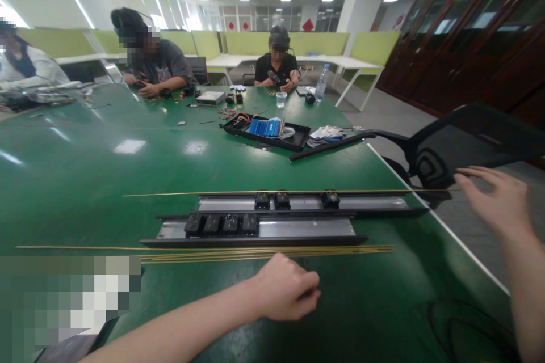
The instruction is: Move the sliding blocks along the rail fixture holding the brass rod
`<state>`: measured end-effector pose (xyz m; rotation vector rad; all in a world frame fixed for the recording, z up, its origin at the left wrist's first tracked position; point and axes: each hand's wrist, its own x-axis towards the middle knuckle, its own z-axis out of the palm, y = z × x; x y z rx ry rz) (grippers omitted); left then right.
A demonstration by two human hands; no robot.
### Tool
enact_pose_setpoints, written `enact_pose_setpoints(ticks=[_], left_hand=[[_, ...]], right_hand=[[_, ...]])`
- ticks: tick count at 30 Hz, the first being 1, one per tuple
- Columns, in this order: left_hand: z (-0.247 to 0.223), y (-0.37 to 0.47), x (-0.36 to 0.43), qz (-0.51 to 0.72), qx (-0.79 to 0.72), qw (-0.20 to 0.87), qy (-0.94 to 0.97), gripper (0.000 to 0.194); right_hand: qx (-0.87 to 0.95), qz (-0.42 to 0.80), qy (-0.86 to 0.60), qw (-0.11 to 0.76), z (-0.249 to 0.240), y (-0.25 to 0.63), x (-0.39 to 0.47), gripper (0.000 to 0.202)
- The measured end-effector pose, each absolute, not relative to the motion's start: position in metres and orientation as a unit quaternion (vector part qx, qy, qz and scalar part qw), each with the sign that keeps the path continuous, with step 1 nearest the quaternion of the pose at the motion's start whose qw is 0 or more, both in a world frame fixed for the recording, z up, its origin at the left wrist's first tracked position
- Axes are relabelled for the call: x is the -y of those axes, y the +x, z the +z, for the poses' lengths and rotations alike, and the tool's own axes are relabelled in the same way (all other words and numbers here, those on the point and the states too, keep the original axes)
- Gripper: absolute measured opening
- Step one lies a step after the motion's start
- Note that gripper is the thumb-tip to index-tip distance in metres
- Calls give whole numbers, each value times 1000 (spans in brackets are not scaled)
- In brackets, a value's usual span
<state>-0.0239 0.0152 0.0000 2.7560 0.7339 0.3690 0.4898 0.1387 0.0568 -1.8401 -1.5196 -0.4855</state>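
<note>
My right hand point(496, 198), off the table's right edge, has thumb and fingers pinched at the right end of a long thin brass rod point(272, 191). The rod stretches leftward above two metal channel rails. My left hand point(289, 289) hovers over the near tabletop, fingers curled closed, with nothing seen in them. Just beyond it lie several more brass rods point(264, 252) side by side. The nearer rail point(304, 228) bears a row of black blocks point(221, 224) at its left. Behind it, the farther rail point(370, 203) carries three spaced black blocks point(281, 199).
A black tray point(293, 139) holds a blue finned part point(264, 126); gloves point(327, 135) lie beside it. A chair point(460, 142) stands at the right edge. Co-workers sit across the green table point(106, 170). A bottle point(322, 83) and a cup point(281, 100) stand farther back.
</note>
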Motion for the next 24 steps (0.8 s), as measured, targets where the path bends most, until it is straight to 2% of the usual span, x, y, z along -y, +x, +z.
enact_pose_setpoints(ticks=[2,6,11,16,24], left_hand=[[-1,-24,-16,128,-253,132,950,20],[-2,-23,-16,131,-254,136,949,21],[1,-23,-15,126,-253,139,949,20],[3,-23,-15,124,-253,142,949,20],[0,-23,-16,133,-255,143,947,21]], right_hand=[[619,-164,-658,396,69,468,-142,34],[644,-127,-641,398,84,408,-145,35],[790,-36,-519,323,87,327,-139,27],[853,-37,-437,283,82,283,-131,22],[861,-80,-442,240,78,272,-126,21]])
